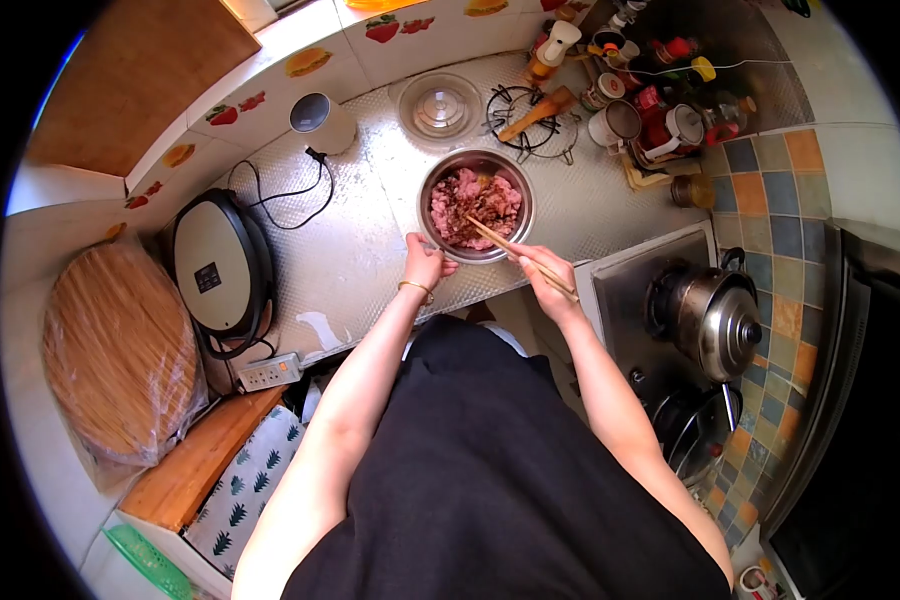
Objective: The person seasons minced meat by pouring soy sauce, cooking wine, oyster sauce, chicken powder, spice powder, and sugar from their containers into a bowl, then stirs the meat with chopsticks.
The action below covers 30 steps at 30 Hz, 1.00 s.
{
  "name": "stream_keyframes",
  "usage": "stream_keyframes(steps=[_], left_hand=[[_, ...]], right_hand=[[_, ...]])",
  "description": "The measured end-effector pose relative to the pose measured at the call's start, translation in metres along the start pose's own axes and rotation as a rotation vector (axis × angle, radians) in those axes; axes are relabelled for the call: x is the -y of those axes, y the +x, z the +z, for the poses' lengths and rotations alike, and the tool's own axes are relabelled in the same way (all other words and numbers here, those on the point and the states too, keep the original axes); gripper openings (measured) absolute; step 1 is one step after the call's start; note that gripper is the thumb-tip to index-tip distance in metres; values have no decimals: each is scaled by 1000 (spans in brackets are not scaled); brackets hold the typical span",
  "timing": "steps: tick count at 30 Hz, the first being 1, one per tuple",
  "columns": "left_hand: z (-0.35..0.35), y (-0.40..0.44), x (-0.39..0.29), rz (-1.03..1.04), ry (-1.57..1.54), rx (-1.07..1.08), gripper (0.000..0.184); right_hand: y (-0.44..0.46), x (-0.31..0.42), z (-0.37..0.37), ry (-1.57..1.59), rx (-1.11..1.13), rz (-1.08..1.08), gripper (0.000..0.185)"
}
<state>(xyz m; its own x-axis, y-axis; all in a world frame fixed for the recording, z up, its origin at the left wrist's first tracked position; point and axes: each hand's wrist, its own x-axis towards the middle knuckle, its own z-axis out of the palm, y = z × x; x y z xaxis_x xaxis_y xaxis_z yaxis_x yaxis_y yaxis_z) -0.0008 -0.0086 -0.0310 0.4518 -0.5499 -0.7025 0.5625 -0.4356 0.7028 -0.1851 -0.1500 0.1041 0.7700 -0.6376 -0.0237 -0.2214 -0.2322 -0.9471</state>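
A round steel bowl (526, 190) stands on the metal-covered counter, holding pink minced meat (452, 205) with dark brown seasoning on it. My left hand (427, 261), with a bracelet at the wrist, grips the bowl's near left rim. In my right hand (547, 280) is a pair of wooden chopsticks (498, 238), slanting up and left. Their tips are down in the meat near the bowl's middle. The fingers are closed around the chopsticks' upper part, just outside the bowl's near right rim.
Behind the bowl are a clear lid (438, 105) and a wire rack (526, 118). Jars and bottles (660, 110) crowd the back right corner. A steel pot (715, 318) sits on the right-hand stove (620, 275). An electric griddle (218, 265) and power strip (270, 372) are at left.
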Motion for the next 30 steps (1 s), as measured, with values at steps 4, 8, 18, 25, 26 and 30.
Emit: stream_keyframes(steps=[4,8,18,25,26,30], left_hand=[[0,1,-3,0,-4,9,35],[2,-3,-6,-2,-28,-10,34],[1,-5,-9,1,-20,2,34],[3,-5,-11,-4,-11,-14,35],[4,-4,-11,-7,-19,-9,35],[4,-9,-14,-25,-26,2,36]], right_hand=[[-16,15,-11,136,-100,44,23],[-24,12,-11,125,-25,57,24],[21,-38,-40,310,-135,153,33],[11,-83,-16,701,-244,458,38],[11,-88,-15,760,-249,483,38],[14,-104,-11,906,-278,546,38]])
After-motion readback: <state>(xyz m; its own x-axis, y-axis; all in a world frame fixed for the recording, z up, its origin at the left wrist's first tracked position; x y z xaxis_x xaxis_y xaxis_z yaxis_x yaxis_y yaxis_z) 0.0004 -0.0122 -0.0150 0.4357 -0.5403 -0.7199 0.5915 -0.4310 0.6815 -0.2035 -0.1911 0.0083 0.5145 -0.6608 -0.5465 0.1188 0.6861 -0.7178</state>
